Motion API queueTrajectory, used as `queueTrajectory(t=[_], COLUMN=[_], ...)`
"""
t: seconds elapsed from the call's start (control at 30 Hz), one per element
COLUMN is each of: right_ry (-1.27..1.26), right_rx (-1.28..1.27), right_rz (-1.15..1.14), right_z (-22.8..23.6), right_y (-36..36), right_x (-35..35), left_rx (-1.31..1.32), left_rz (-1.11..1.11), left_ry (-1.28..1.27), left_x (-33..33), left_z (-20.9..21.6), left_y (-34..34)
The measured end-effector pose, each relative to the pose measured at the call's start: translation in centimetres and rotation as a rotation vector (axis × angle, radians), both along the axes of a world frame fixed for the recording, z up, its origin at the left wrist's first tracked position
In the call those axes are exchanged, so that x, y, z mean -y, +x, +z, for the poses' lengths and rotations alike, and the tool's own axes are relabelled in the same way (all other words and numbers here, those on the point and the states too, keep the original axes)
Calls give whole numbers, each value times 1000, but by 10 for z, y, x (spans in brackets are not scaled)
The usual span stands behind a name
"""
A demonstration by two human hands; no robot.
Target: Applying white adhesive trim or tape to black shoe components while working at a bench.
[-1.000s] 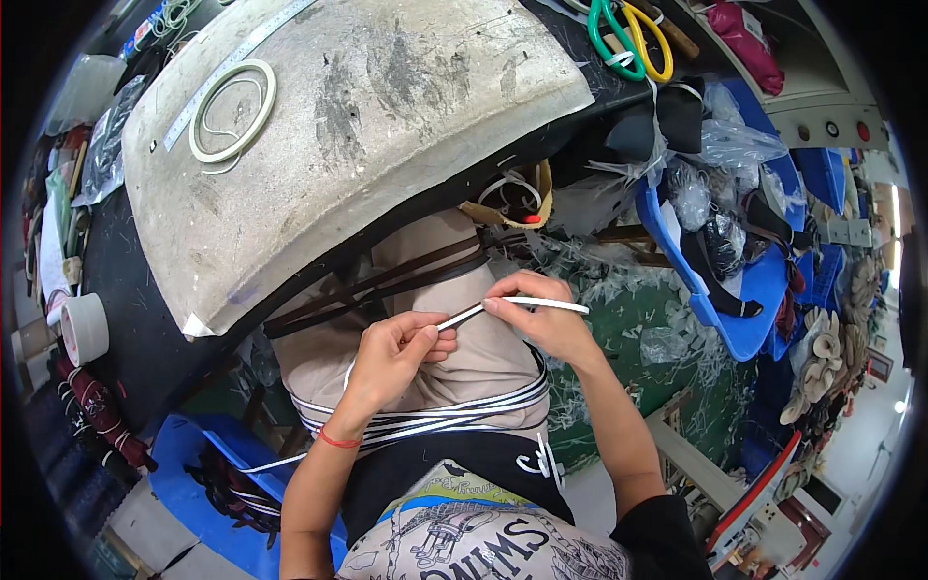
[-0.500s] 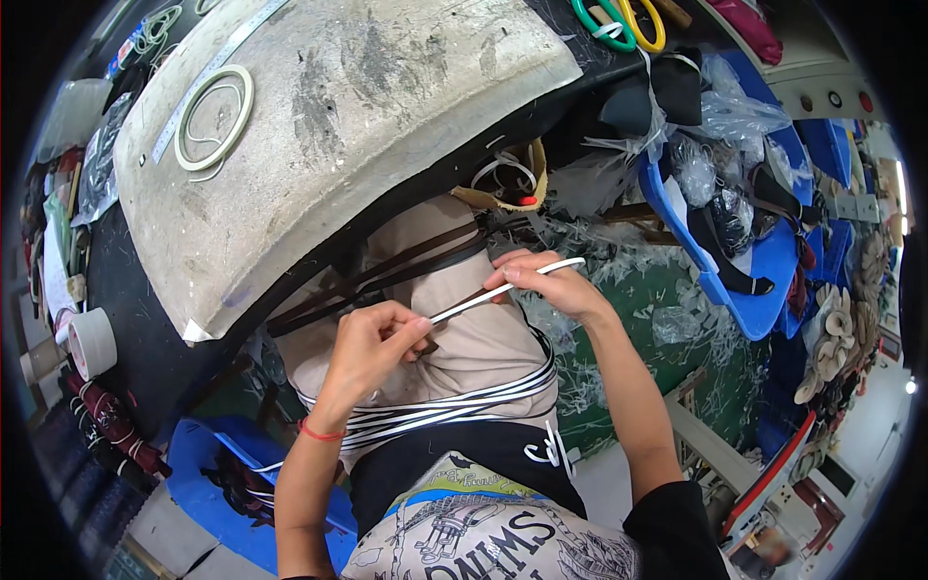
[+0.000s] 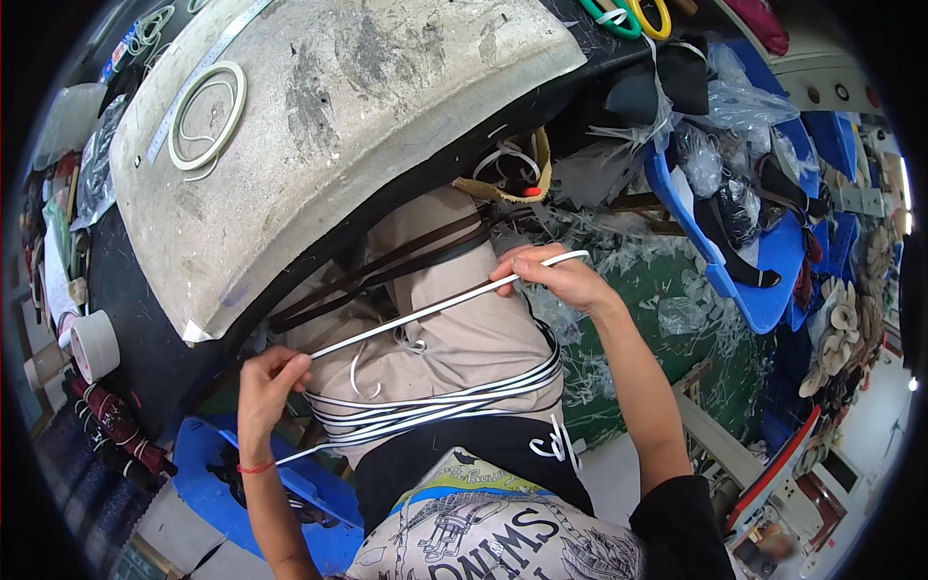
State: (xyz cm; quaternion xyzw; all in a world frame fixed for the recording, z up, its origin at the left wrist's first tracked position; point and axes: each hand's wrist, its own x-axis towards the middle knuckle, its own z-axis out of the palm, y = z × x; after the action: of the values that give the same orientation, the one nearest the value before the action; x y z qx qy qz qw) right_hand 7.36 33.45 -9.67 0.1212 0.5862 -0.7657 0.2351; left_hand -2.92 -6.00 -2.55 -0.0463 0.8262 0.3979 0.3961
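Note:
A narrow white strip (image 3: 387,327) with a brown edge runs taut across my lap between my two hands. My left hand (image 3: 263,391) pinches its lower left end between thumb and fingers. Near the other end, my right hand (image 3: 561,277) grips the strip, and a short white tip sticks out past the fingers. Dark brown and black bands (image 3: 425,253) lie over my trouser legs. Nearer my waist, several black-and-white strips (image 3: 435,398) cross my thighs. A thin white curl (image 3: 356,375) hangs on the trousers below the taut strip.
Ahead is a stained pale work board (image 3: 406,106) with a ruler (image 3: 205,85) and a cream ring (image 3: 241,106). Blue tubs (image 3: 717,280) stand at right and lower left. A white roll (image 3: 95,346) sits at left. Scraps litter the green floor (image 3: 619,377).
My left hand has moved left and slightly down, away from my right hand, so a longer length of white strip stretches between them. My right hand has barely moved.

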Motion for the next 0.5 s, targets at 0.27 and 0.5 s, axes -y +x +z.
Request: queueTrajectory(t=[0.27,0.5], right_ry=[42,46], right_rx=[-60,-11], right_rz=[48,9], right_z=[2,4], right_y=[-5,0], right_x=[1,-3], left_rx=[-295,-812], left_rz=[125,-336], left_ry=[-446,-269], left_x=[136,-29], left_z=[-22,9], left_y=[0,22])
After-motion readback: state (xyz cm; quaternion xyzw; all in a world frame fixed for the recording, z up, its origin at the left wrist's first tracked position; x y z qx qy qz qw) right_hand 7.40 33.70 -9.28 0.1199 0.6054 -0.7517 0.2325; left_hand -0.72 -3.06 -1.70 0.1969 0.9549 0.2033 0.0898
